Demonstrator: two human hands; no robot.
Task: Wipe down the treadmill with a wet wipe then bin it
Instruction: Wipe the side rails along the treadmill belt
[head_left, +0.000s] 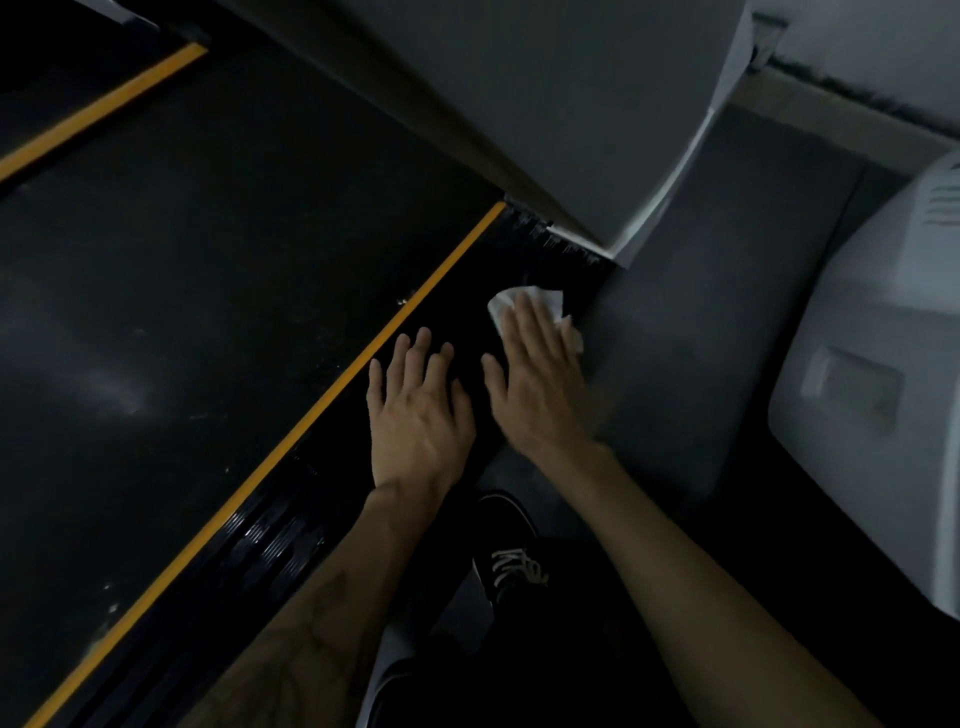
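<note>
Head view, person's body only; places given relative to the shoe.

- Both forearms bare to the lower frame edge; no sleeves, no watch, no bands, no rings seen.
- Left forearm (311, 623): dark line tattoo on the upper surface, branching strokes, detail unreadable in low light. Lies left of the shoe.
- Left hand (418, 410) and right hand (540, 379): bare, no gloves; both above the shoe.
- Right forearm (691, 587): unmarked, right of the shoe.
- Shoe (511, 551): black low-top sneaker, white laces, pale sole edge.
- Below the shoe: dark garment on the leg, cut and fabric indistinct.
</note>
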